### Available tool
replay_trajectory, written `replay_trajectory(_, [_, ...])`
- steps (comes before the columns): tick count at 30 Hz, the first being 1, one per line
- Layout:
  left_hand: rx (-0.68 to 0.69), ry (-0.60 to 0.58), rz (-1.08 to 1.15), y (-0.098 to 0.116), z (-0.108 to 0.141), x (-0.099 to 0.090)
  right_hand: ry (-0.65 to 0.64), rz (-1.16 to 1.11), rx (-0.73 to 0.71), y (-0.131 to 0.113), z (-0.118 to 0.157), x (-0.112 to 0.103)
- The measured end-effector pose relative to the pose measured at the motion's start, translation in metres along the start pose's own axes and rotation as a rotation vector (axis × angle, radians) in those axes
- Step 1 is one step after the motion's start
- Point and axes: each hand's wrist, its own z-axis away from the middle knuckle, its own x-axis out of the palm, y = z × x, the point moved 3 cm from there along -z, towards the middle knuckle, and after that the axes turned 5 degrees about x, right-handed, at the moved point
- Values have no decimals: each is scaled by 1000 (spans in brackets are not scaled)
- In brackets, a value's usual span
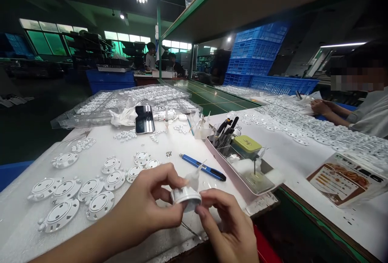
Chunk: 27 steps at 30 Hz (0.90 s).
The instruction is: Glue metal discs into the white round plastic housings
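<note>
My left hand point(154, 202) pinches a small round white plastic part point(187, 197) between thumb and fingers, tilted above the front of the table. My right hand point(226, 218) has its thumb and forefinger closed on the right edge of the same part. Just behind it shows a translucent white bottle with a thin pointed nozzle point(195, 180); its base is hidden. Under my hands lies a thin metal tool point(191, 230), partly covered. Several round white discs with slots and small holes point(91, 188) lie to the left of my left hand.
Beyond my hands are a blue utility knife point(203, 166), a pink-edged organizer box point(247, 192) with pens, a phone point(144, 119) and small white pieces point(125, 134). Clear trays point(69, 119) stand behind. A printed carton point(345, 180) sits right, near a co-worker's hands point(321, 107).
</note>
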Motion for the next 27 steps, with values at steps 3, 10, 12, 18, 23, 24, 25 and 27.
replay_trajectory(3, [227, -52, -225, 6, 2, 1, 44, -95, 71, 5, -1, 9])
replay_trajectory(10, [450, -260, -378, 24, 6, 5, 78, -235, -37, 12, -3, 9])
replay_trajectory(12, [322, -290, -388, 32, 3, 0, 188, -280, -15, 21, -2, 4])
replay_trajectory(18, [-6, -29, -455, 48, -42, -28, 499, -471, 355, 40, -1, 0])
replay_trajectory(23, [-124, -86, -786, 16, -115, -35, 437, -501, 492, 39, -3, 5])
replay_trajectory(24, [-164, -89, -816, 5, -128, -36, 412, -484, 490, 40, -4, 5])
replay_trajectory(25, [-216, -97, -835, -7, -140, -36, 391, -462, 485, 41, -3, 6])
replay_trajectory(27, [-305, -102, -878, -29, -159, -34, 367, -419, 469, 44, -2, 6])
